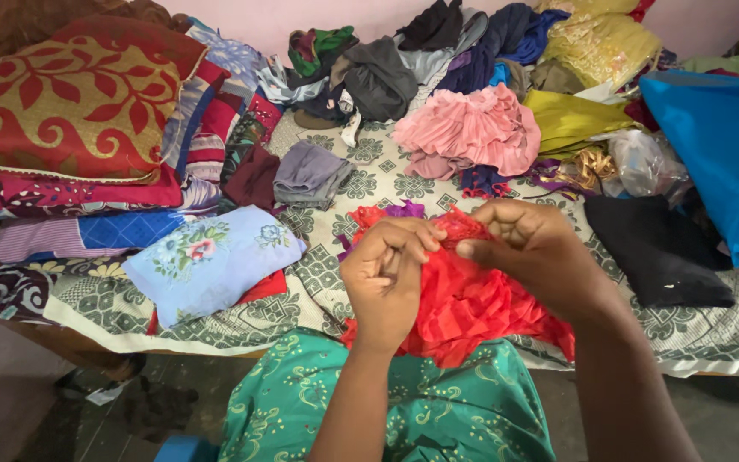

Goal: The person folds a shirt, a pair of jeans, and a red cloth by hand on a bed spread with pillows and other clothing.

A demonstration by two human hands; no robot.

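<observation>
over the patterned bedsheet [369,184], just in front of the pink frilly garment [470,128], left hand [387,274] and right hand [540,252] both pinch a red lacy cloth [464,304] with fingers curled closed, thumbs pressed against its upper edge.

Your two forearms rise bare from the bottom edge and lean toward each other, so the hands meet near the middle of the view. Your left hand [387,269] is curled, its back turned to you, fingers folded inward and the fingertips pinched together at the top right of the fist. Your right hand [534,248] sits just beside it, slightly higher, knuckles up, thumb stretched leftward toward the left fingertips. Both pinch the same red cloth [464,299] between them, wrists bent slightly inward.
</observation>
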